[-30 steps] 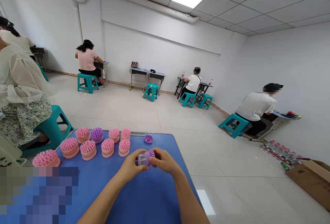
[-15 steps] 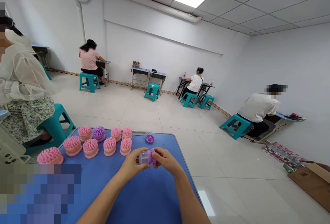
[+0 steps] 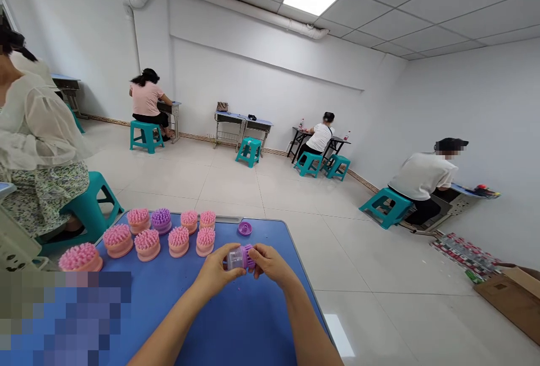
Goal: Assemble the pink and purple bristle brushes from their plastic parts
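Between my hands, above the blue table (image 3: 240,321), a scrub brush (image 3: 237,258) lies on its side, with a clear body and a purple bristled end. My left hand (image 3: 214,269) is closed round the clear body. At the purple end, my right hand (image 3: 270,263) pinches the bristled part with its fingertips. Beyond them, near the table's far edge, rests a small round purple cap (image 3: 244,228). Several pink bristled brushes (image 3: 178,242) stand bristles up to the left, and a purple brush (image 3: 161,221) is among them.
A person in a sheer white top (image 3: 40,124) sits close on the left. Other people sit at desks along the walls. Teal stools (image 3: 248,152) stand on the tiled floor. At the right are packed bottles (image 3: 466,253) and a cardboard box (image 3: 512,298).
My right fingers have shifted slightly on the purple end of the brush. My left hand keeps its hold, and the brushes on the table stay in place.
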A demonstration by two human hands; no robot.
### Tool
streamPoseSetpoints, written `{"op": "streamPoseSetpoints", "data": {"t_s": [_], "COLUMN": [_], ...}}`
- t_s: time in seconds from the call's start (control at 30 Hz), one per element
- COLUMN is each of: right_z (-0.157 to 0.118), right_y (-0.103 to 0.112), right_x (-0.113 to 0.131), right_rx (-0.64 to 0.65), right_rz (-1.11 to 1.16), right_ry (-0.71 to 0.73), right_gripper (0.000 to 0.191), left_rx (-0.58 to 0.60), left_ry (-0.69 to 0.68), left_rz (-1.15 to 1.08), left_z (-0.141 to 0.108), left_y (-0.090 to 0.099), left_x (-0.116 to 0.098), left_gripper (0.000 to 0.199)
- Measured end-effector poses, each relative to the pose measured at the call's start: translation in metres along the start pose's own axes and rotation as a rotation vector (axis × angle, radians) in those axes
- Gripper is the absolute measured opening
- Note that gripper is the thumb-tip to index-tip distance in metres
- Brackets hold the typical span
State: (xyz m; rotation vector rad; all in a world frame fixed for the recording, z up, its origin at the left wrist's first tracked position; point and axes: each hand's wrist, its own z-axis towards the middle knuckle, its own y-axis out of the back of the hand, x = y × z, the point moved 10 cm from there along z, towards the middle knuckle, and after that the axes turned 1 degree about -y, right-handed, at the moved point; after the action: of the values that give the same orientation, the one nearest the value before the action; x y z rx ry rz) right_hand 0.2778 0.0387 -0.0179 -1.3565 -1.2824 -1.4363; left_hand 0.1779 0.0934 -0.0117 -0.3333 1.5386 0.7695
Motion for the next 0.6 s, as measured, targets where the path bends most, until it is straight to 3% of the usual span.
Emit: {"op": "streamPoseSetpoints", "data": {"t_s": [0.17,0.37,0.6], "right_z": [-0.005,-0.002,-0.004], "right_y": [-0.003,-0.004,-0.002], "right_x": [0.012,0.005,0.008], "right_rx": [0.037,0.026,0.030], "right_rz": [0.030,0.027,0.084], "right_ry": [0.069,0.027,0.067], "right_gripper": [0.062,0.039,0.055], "left_rx": [-0.014,0.014,-0.009], "left_ry": [0.012,-0.036,0.001], "left_rz": [0.009,0.010,-0.010], "left_z": [-0.001,0.000,-0.001], "left_y": [0.003,-0.004,0.000], "left_x": [0.001,0.002,-0.002], "left_gripper": [0.055,0.054,0.055]}}
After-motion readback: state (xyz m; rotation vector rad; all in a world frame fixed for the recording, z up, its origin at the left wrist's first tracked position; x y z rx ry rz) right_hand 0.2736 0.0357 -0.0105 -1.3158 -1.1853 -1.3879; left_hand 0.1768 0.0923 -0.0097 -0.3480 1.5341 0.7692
